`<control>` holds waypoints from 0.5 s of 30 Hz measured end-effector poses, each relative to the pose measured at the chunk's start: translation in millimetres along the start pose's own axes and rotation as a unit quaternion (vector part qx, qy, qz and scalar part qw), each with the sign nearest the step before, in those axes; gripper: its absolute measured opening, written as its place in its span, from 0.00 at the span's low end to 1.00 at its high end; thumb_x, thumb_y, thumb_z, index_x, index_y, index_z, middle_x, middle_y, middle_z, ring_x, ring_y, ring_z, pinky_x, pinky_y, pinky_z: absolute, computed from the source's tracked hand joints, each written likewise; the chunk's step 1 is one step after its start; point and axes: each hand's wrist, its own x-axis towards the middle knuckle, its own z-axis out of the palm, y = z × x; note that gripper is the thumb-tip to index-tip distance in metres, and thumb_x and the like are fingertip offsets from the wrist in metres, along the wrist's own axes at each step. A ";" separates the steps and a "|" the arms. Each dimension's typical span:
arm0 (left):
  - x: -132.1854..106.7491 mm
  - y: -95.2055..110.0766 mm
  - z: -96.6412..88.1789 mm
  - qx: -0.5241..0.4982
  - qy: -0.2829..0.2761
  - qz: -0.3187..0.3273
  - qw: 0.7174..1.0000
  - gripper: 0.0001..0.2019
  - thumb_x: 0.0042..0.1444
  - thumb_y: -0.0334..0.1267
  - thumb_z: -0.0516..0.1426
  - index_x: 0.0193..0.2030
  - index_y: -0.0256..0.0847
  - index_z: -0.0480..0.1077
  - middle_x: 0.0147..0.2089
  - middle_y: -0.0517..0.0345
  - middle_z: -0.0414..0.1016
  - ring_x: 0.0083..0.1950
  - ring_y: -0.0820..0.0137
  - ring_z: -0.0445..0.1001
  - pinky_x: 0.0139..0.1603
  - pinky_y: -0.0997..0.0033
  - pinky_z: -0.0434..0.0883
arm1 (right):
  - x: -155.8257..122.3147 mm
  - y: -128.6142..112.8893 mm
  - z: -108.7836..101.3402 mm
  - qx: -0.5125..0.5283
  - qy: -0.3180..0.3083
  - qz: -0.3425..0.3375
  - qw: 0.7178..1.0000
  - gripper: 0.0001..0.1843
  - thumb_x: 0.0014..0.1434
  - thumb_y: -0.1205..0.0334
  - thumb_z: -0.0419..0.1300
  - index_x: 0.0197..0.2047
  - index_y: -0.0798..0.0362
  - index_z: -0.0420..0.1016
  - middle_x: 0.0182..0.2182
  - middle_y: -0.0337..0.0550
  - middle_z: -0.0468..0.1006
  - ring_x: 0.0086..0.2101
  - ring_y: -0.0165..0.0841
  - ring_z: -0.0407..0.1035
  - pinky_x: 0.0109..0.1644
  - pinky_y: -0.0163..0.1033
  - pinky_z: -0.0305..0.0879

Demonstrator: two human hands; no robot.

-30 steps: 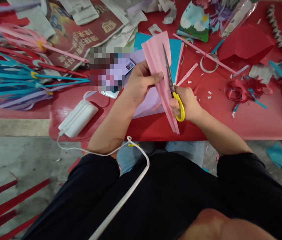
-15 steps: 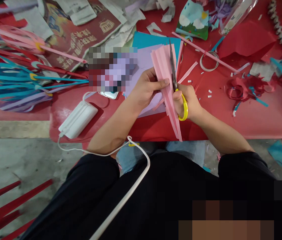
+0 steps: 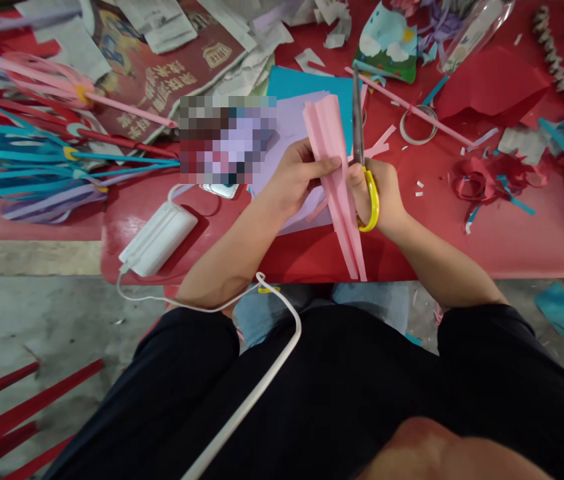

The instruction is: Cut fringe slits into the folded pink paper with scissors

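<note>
My left hand (image 3: 299, 177) pinches a long folded piece of pink paper (image 3: 331, 133) between thumb and fingers. The lower end of the paper hangs in narrow strips toward the table's front edge. In my right hand (image 3: 379, 193) is a pair of scissors (image 3: 369, 200) with yellow handles. Their blades point away from me, just right of the pink paper and apart from its upper part. Beneath my hands lie purple paper (image 3: 282, 127) and a blue sheet (image 3: 292, 83). Cut pink strips (image 3: 381, 145) lie just beyond my right hand.
A white power bank (image 3: 158, 237) with a cable sits left on the red table (image 3: 442, 247). Paper-strip bundles on sticks (image 3: 32, 153) lie at the far left. A tape roll (image 3: 419, 125), a pink stick (image 3: 407, 103) and red scraps (image 3: 487, 177) lie right.
The scissors have moved right, off the pink paper's upper edge, with their blades now closer together. A cut pink strip has dropped beside the right hand. My left hand stays nearly still.
</note>
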 end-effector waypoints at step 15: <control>8.1 -1.4 -6.3 0.056 0.085 0.051 0.994 0.12 0.63 0.42 0.77 0.41 0.43 0.81 0.36 0.59 0.80 0.37 0.63 0.83 0.37 0.68 0.78 | 13.0 10.6 -1.1 0.110 0.034 0.029 0.993 0.29 0.57 0.39 0.86 0.47 0.43 0.77 0.29 0.36 0.79 0.33 0.42 0.82 0.40 0.53 0.86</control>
